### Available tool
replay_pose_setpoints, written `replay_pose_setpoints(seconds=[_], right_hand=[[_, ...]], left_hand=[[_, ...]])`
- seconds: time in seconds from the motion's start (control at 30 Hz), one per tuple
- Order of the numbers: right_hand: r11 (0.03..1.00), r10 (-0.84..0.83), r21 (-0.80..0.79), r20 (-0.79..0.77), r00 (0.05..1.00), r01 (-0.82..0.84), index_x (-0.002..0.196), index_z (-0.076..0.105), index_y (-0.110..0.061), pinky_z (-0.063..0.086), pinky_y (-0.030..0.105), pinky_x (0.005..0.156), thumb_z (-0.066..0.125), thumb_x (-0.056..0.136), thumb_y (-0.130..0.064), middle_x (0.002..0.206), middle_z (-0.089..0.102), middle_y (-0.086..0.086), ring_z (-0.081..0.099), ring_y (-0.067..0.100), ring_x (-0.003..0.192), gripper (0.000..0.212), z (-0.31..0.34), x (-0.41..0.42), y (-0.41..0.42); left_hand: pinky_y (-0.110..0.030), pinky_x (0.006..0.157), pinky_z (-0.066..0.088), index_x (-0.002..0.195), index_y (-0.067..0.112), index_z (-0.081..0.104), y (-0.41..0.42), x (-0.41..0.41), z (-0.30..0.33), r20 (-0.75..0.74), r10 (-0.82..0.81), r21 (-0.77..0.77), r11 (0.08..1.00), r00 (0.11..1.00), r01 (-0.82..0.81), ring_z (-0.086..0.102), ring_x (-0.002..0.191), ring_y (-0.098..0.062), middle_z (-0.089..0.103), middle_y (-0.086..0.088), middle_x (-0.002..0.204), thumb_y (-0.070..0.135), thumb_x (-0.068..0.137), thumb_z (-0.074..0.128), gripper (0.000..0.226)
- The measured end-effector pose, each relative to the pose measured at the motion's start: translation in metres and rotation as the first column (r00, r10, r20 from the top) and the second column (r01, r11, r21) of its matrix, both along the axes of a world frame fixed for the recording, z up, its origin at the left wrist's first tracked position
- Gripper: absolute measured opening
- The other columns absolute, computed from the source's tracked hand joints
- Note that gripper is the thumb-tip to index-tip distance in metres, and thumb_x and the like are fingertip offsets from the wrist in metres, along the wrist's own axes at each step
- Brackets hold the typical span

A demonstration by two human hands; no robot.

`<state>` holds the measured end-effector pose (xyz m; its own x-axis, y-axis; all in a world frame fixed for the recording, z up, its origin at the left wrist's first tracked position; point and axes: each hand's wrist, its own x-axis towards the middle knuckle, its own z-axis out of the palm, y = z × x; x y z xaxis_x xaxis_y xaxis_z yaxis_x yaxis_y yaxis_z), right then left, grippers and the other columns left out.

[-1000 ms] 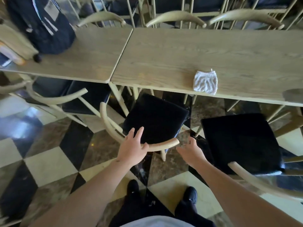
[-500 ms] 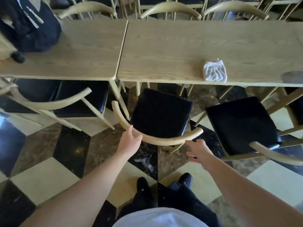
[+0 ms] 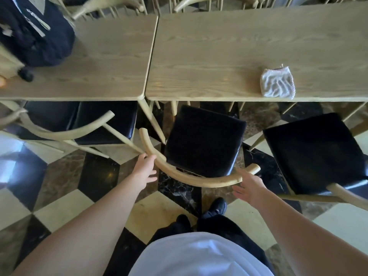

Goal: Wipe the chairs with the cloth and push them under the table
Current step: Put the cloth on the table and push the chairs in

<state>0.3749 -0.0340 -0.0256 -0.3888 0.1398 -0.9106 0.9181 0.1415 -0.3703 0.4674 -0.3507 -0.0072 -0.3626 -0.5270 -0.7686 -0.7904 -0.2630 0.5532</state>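
Note:
A chair with a black seat (image 3: 203,140) and a curved pale wooden backrest (image 3: 191,176) stands in front of me, its seat front just under the wooden table's edge (image 3: 219,98). My left hand (image 3: 144,169) touches the backrest's left part with straight fingers. My right hand (image 3: 249,186) is open, its fingers spread beside the backrest's right end. A white crumpled cloth (image 3: 277,83) lies on the table near its front edge, to the right. A second black-seated chair (image 3: 314,152) stands pulled out at the right.
Another chair (image 3: 79,120) sits partly under the left table (image 3: 103,62), where a dark backpack (image 3: 33,30) rests. More chair backs (image 3: 209,1) line the far side. The floor is checkered marble (image 3: 59,196). My feet (image 3: 215,208) stand behind the middle chair.
The middle chair has slid forward toward the table. Both hands released their grip on the backrest and now lie open against or beside it.

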Motion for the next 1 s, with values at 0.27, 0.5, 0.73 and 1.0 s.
replay_pose_setpoints(seconds=[0.27,0.5,0.73,1.0], right_hand=[[0.984,-0.17,-0.049,0.078,0.982,0.174,0.107,0.058,-0.016,0.06,0.047,0.083,0.07,0.09,-0.031,0.108,0.061,0.012,0.07,0.03,0.094,0.026,-0.009,-0.02,-0.01],[0.929,-0.355,-0.061,0.133,0.925,0.366,0.101,0.058,-0.017,0.057,0.04,0.072,0.074,0.085,-0.027,0.1,0.062,0.008,0.066,0.025,0.092,0.024,-0.027,-0.014,-0.016],[0.817,-0.51,-0.202,0.187,0.84,0.541,0.128,0.056,-0.011,0.055,0.047,0.074,0.07,0.089,-0.018,0.109,0.066,0.015,0.067,0.033,0.096,0.042,-0.044,-0.006,-0.03],[0.815,-0.542,-0.133,0.166,0.824,0.564,0.138,0.048,-0.007,0.055,0.046,0.07,0.072,0.09,-0.024,0.127,0.065,0.016,0.066,0.031,0.105,0.056,-0.06,-0.014,-0.031]], left_hand=[[-0.07,0.102,0.045,0.155,0.031,0.035,-0.026,-0.03,-0.008,-0.002,0.339,0.304,0.896,0.941,-0.323,0.052,0.128,-0.053,0.041,-0.019,0.156,0.063,0.095,0.057,0.072],[-0.088,0.092,0.029,0.158,0.043,0.027,-0.074,-0.03,-0.035,0.059,0.422,0.586,0.72,0.905,-0.373,0.027,0.142,-0.063,0.018,-0.02,0.168,0.081,0.084,0.049,0.086],[-0.093,0.087,0.03,0.159,0.04,0.022,-0.116,-0.048,-0.049,0.082,0.394,0.686,0.644,0.916,-0.338,0.021,0.146,-0.059,0.012,-0.018,0.169,0.083,0.071,0.067,0.108],[-0.092,0.078,0.037,0.15,0.038,0.035,-0.116,-0.072,-0.07,0.162,0.166,0.623,0.747,0.973,-0.231,0.036,0.132,-0.064,0.036,-0.026,0.151,0.054,0.069,0.09,0.099]])
